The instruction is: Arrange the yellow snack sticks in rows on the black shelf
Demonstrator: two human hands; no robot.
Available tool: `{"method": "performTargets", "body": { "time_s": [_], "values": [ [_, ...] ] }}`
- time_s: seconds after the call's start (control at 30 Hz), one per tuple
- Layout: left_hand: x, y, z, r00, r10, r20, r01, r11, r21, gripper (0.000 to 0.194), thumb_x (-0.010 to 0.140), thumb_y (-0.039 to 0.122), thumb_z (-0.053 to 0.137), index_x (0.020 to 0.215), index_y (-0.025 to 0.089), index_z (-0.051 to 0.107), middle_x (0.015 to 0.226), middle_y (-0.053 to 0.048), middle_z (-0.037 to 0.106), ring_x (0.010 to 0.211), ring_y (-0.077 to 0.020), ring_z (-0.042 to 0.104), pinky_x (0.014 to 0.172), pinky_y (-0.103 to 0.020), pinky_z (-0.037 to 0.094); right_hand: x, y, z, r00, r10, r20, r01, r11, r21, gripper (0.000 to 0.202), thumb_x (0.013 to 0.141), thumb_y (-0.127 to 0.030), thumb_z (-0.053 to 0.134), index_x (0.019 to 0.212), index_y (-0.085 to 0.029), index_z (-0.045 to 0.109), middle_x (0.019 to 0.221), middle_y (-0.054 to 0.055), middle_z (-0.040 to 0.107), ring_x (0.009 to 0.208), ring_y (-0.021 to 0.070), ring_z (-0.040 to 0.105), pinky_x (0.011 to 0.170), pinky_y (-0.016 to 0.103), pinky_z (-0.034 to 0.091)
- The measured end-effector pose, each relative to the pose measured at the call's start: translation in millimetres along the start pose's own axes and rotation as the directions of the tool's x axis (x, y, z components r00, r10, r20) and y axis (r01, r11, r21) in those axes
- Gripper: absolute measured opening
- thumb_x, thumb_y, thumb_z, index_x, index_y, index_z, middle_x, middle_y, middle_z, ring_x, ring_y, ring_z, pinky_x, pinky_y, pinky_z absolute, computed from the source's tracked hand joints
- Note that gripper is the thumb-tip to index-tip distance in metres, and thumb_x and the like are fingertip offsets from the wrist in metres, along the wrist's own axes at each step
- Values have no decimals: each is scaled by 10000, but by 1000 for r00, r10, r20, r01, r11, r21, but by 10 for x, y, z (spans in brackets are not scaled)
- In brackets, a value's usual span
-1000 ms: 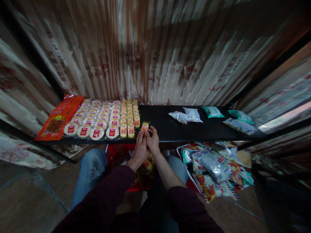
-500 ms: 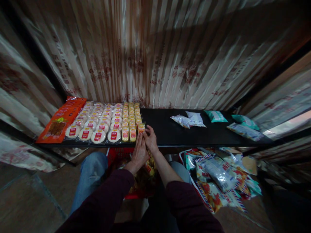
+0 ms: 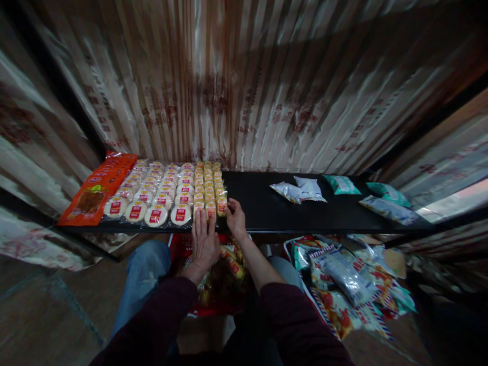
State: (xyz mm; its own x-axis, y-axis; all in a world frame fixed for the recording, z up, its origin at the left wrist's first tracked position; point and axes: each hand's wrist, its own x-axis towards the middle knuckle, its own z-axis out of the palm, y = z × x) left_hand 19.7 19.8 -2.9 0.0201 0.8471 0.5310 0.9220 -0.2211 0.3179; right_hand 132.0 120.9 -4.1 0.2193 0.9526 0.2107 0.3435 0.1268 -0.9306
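Note:
Small yellow wrapped snack packs (image 3: 209, 184) stand in three tight columns on the black shelf (image 3: 259, 211). My left hand (image 3: 205, 246) lies with its fingers stretched out against the front ends of the left and middle columns. At the right column's front pack (image 3: 221, 206), my right hand (image 3: 236, 219) rests its fingertips along the right side, fingers slightly bent and not wrapped round it. Round white wrapped cakes (image 3: 181, 214) fill several columns just left of the yellow packs. Below the shelf edge, a red basket (image 3: 209, 309) holds more yellow packs, partly hidden by my arms.
An orange bag (image 3: 87, 195) lies at the shelf's left end. White pouches (image 3: 309, 188) and teal pouches (image 3: 342, 184) lie farther right. A second basket, heaped with snack bags (image 3: 346, 277), stands beside my right knee. A patterned curtain (image 3: 244, 91) hangs behind the shelf.
My left hand has moved left from the right column to the fronts of the other two. My right hand stays beside the right column, and its front pack now shows more fully.

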Motion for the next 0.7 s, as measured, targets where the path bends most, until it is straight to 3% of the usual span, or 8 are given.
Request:
{"method": "performTargets", "body": {
  "time_s": [0.17,0.33,0.5,0.7],
  "values": [
    [28,-84,69,1000,3,21,-4,999,40,572,841,140,473,1403,125,372,1568,-167,89,1445,-315,36,1132,-530,229,-46,-88,-6,998,-49,-37,45,992,-120,402,789,-212,529,1186,-148,524,1032,98,682,960,201,645,883,359,500],
    [40,-108,108,1000,21,10,-22,998,64,573,852,146,473,1415,130,362,1556,-182,140,1444,-309,55,1132,-526,228,-68,-59,47,996,-82,-36,77,988,-135,391,809,-252,504,1180,-133,536,1040,118,677,948,211,643,882,370,503],
    [47,-115,96,1000,24,16,-25,998,60,652,840,149,489,1459,153,283,1561,-166,132,1445,-299,67,1139,-530,212,-80,-47,51,992,-120,-43,110,978,-177,457,833,-321,446,1192,-60,550,1199,193,607,1090,247,582,981,398,443],
    [70,-123,89,999,21,30,-23,997,76,646,862,182,470,1471,156,256,1560,-177,118,1443,-316,47,1135,-559,189,-83,-145,104,998,-65,14,66,985,-161,601,900,-449,304,1342,-63,435,1397,183,466,1320,242,402,1109,414,294]
  ]
}}
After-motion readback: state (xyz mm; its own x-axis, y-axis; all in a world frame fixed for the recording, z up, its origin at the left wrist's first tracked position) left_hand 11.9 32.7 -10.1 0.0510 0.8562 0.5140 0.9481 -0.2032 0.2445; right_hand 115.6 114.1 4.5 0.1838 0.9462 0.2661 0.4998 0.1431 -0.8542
